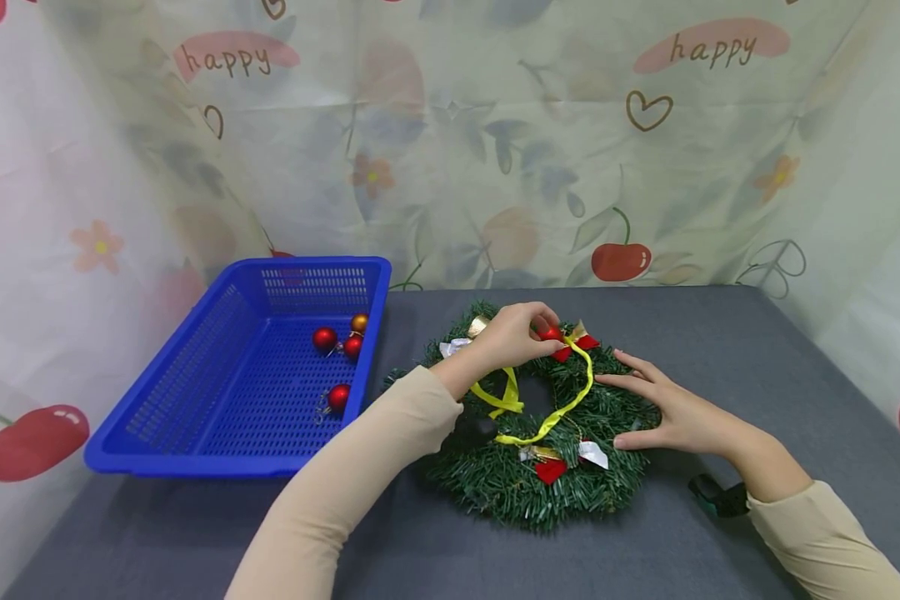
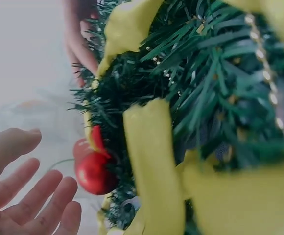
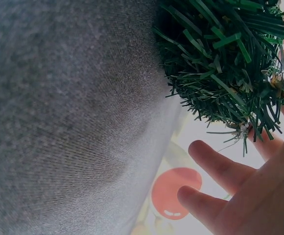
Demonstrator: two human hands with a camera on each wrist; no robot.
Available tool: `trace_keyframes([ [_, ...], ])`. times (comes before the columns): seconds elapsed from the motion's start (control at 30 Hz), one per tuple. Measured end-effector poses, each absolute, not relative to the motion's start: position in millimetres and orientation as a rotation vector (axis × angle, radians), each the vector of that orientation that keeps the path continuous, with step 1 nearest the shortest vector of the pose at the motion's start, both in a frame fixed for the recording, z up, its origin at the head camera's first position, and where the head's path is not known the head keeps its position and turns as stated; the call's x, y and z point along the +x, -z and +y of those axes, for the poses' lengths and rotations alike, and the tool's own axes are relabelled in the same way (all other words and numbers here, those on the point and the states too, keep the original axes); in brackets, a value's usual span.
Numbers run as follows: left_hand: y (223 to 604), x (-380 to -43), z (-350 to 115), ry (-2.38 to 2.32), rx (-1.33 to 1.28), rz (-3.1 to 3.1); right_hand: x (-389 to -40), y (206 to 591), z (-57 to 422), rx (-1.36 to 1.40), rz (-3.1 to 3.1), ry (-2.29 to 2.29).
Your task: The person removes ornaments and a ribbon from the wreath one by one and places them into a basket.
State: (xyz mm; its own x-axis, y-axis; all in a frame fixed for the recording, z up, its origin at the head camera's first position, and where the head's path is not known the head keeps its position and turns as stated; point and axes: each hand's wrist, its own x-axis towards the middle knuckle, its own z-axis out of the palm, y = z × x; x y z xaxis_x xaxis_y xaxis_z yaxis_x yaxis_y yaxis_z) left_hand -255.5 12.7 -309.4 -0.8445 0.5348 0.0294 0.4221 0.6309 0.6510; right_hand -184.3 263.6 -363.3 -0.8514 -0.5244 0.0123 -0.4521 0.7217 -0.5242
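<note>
A green wreath (image 1: 540, 500) lies on the table, wound with yellow ribbon (image 1: 546, 427) and dressed with red and white bows. On its far side sits a shiny red ball ornament (image 2: 97, 172). My left hand (image 1: 516, 335) reaches over the wreath beside that ball. In the left wrist view its fingers are loosely bent, with a gap between them and the ball. At the wreath's right edge is my right hand (image 1: 671, 414), fingers spread, fingertips right at the green tinsel. The right wrist view shows two of its fingers extended below the wreath's side.
To the left stands a blue plastic basket (image 1: 195, 465) with red ball ornaments (image 1: 325, 339) and an orange-gold one (image 1: 359, 322) along its right side. A dark grey cloth (image 1: 705, 333) covers the table. A patterned curtain (image 1: 450, 150) hangs behind and at both sides.
</note>
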Motion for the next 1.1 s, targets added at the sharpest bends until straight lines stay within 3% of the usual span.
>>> trace_keyframes([
  [1.1, 332, -277, 31, -0.825, 0.577, 2.83, -185, 365, 264, -0.803, 2.784, 0.804],
])
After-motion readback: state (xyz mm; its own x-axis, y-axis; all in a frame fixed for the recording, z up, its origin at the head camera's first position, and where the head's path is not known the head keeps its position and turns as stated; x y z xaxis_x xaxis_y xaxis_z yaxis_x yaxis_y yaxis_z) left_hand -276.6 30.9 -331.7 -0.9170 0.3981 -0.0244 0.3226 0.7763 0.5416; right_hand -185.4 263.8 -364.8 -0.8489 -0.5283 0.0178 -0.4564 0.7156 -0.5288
